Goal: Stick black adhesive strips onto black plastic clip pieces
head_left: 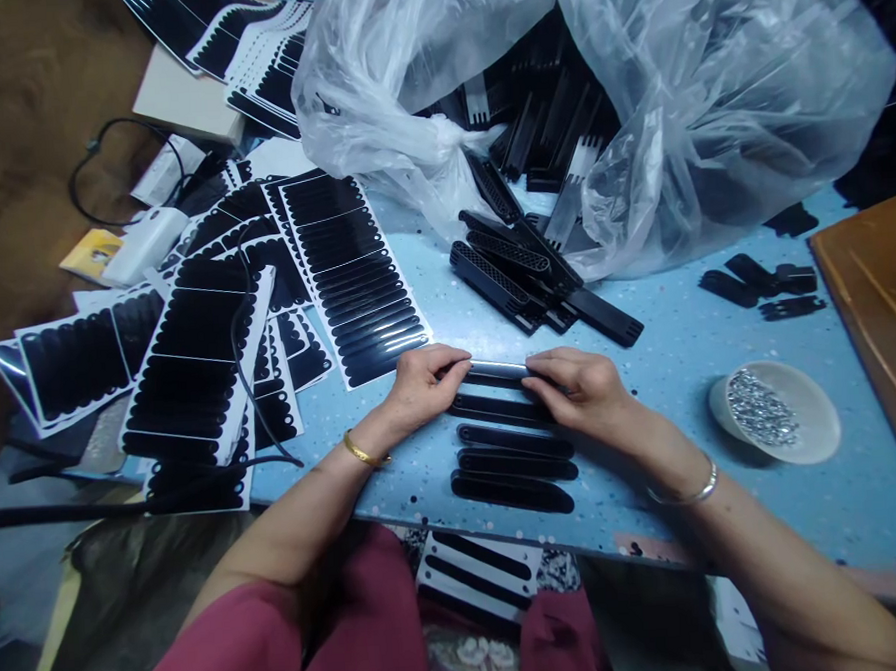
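My left hand (pixel 429 382) pinches the left end of a black strip (pixel 499 370), and my right hand (pixel 582 387) pinches its right end. The strip lies crosswise between the fingertips, its upper face catching the light. Just below it, several similar black strips (pixel 515 456) with rounded ends lie in a column on the blue tabletop (pixel 410 468). Beyond my hands sits a loose pile of black plastic pieces (pixel 504 257), some with a mesh-patterned face. Left of the pile lies a white-backed sheet of black stickers (pixel 355 280), close to my left hand.
A large clear plastic bag (pixel 677 113) holding more black pieces stands at the back. At right are a white bowl (pixel 817 426) of small metal parts, small black pieces (pixel 761 281) and a brown board (pixel 882 303). Sticker sheets (pixel 194 359) and a black cable (pixel 242 346) cover the left side.
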Available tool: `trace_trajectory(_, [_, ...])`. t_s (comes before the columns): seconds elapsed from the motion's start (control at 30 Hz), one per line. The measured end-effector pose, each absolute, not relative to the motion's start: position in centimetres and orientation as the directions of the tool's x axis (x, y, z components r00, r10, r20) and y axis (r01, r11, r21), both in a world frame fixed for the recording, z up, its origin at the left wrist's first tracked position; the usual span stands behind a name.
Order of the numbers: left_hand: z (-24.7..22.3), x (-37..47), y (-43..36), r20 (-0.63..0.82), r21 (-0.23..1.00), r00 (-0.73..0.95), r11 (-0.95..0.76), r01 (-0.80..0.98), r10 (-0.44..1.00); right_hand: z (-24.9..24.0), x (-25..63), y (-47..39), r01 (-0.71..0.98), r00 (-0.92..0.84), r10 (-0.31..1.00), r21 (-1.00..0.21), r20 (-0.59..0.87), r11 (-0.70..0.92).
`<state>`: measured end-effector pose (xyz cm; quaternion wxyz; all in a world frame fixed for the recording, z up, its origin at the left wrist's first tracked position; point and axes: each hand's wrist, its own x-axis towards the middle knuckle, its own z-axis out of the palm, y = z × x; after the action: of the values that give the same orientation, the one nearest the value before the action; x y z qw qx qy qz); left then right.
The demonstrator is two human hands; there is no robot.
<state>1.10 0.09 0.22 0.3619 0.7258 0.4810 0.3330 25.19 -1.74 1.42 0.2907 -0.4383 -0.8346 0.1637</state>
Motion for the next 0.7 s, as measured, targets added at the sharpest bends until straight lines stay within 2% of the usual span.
trace_trajectory(0.43, [-0.29, 1.53, 0.21, 0.13, 0.868, 0.263, -0.238, 0.435, 0.956, 0.4, 26.13, -2.05, 0.59, -0.367, 0.877, -0.652, 0.309, 0.476])
trace_trajectory(0.7, [-0.02, 1.66, 0.15, 0.092, 0.864, 0.244, -0.199, 0.463, 0.965, 0.59, 25.91, -1.98, 0.584, -0.373, 0.873, -0.652, 0.314, 0.484])
